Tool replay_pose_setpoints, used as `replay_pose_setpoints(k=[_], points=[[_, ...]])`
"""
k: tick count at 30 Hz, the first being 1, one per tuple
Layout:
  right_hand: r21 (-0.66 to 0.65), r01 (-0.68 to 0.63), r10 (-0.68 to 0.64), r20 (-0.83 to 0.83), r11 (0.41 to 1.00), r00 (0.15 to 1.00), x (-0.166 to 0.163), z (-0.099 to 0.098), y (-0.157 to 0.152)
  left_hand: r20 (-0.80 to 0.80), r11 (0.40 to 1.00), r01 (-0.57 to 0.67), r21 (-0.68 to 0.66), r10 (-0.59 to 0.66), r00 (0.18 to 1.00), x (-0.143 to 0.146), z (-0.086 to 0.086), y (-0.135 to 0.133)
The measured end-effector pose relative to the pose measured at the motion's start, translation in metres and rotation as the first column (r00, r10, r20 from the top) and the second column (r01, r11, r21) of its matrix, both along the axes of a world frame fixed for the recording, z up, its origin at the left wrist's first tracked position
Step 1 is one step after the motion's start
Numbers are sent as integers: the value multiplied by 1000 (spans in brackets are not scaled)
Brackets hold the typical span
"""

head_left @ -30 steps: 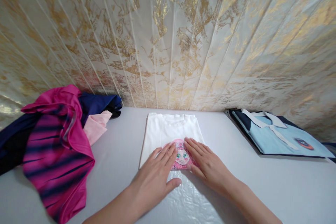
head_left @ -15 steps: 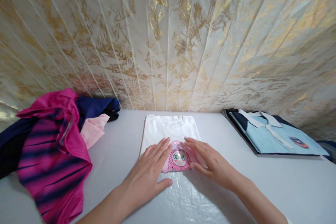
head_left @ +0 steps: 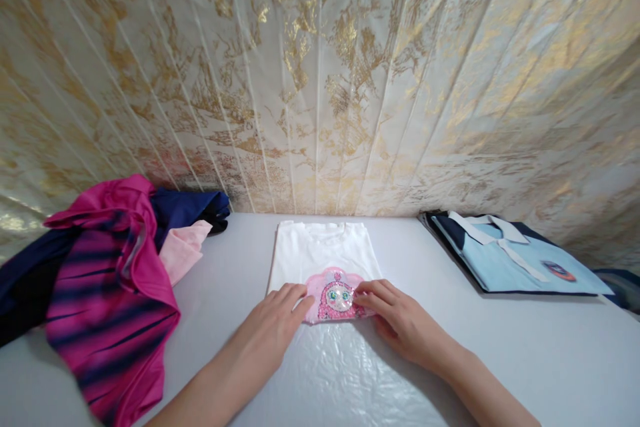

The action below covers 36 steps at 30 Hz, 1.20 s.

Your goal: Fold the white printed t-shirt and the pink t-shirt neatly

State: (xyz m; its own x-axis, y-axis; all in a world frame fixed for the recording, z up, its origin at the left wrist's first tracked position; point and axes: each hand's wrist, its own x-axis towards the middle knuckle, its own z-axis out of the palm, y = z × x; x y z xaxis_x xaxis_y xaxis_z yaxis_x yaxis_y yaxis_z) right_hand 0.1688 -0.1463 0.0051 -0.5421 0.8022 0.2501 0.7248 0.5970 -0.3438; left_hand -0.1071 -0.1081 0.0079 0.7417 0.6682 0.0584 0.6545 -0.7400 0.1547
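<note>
A white T-shirt (head_left: 323,250) lies folded into a neat rectangle in the middle of the table, its neckline at the far end. On its near part is a shiny pink print of a cartoon face. My left hand (head_left: 280,320) is closed at the shirt's near left corner, fingers bent over the fabric. Opposite it, my right hand (head_left: 403,317) grips the near right corner with fingers curled on top and the thumb lower down, partly hidden. The shirt still rests on the table.
A loose heap of clothes with a magenta and navy striped garment (head_left: 100,300), a pink cloth (head_left: 184,250) and dark blue fabric (head_left: 193,210) lies at left. Folded light blue polo shirts (head_left: 520,260) are stacked at right. A gold-patterned curtain (head_left: 320,80) hangs behind the white table (head_left: 330,380).
Both hands were spread flat over the print. They have drawn back toward the near corners, with fingers now curled onto the shirt's edge. More of the pink print shows.
</note>
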Motion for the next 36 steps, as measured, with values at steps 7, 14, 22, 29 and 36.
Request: replay_pose_setpoints(k=[7, 14, 22, 29, 36], points=[[100, 57, -62, 50, 993, 997, 4, -8, 8, 46, 994, -91, 58, 88, 995, 4, 1, 5], [148, 72, -80, 52, 986, 995, 8, -12, 14, 120, 990, -99, 96, 87, 989, -2, 0, 13], [125, 157, -153, -37, 980, 987, 7, -9, 39, 246, 987, -144, 77, 121, 962, -13, -4, 34], [-193, 250, -300, -299, 949, 906, 24, 2, 34, 398, 935, -247, -254, 334, 855, -22, 5, 37], [-486, 308, -512, -372, 818, 774, 21, -7, 38, 391, 856, -225, -465, 426, 816, -18, 14, 41]])
